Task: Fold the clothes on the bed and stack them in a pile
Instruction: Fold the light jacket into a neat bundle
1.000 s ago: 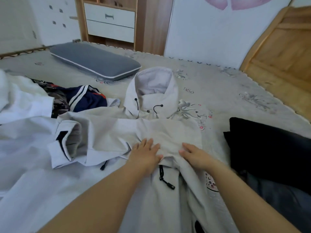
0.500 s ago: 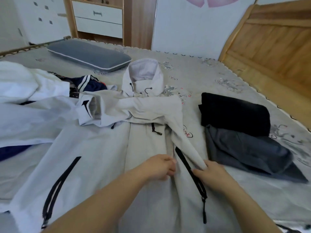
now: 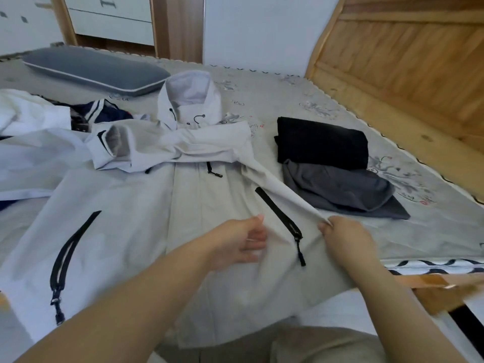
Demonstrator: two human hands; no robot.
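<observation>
Task partly done, my read. Two folded pieces already stacked on the bed point(image 3: 301, 100), right side: black garment point(image 3: 322, 142) lying over the far part of the dark grey garment point(image 3: 337, 189). The pile exists but is small.

In hand: pale grey hooded jacket point(image 3: 125, 231), spread front-up across the near bed, hood pointing away, one sleeve folded across the chest toward the left. Lower hem hangs over the bed edge toward the person. Right hand point(image 3: 345, 237) pinches the jacket's right side edge, fingers curled on the fabric, edge pulled taut. Left hand point(image 3: 241, 242) hovers just over the jacket front beside the pocket zipper point(image 3: 280, 216), fingers loosely curled, gripping nothing that I can see.

Left to do: finish this jacket, then the heap at left: white garment point(image 3: 23, 113) and navy striped piece point(image 3: 104, 113), both unfolded.

Hard to make out: the left heap is cut off by the frame edge, so the item count is unclear. A patterned bit beside the navy piece is too small to identify. The jacket's other sleeve is not visible. Grey pillow point(image 3: 91, 69) sits at the far end.
</observation>
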